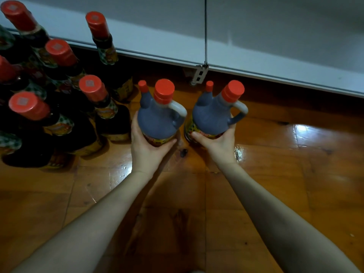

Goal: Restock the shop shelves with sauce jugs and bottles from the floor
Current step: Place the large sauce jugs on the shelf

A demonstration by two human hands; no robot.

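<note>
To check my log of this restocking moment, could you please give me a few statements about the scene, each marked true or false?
1. The left hand grips the left jug and the right hand grips the right jug, each round the lower body. True.
2. Both jugs have blue caps. False: each has a large red cap and a smaller red one beside it.
3. The tall sauce bottles stand on the wooden floor, to the left of the jugs. True.
4. The right hand holds its jug by the handle. False: the handle is free, and the hand cups the jug's body below it.
</note>
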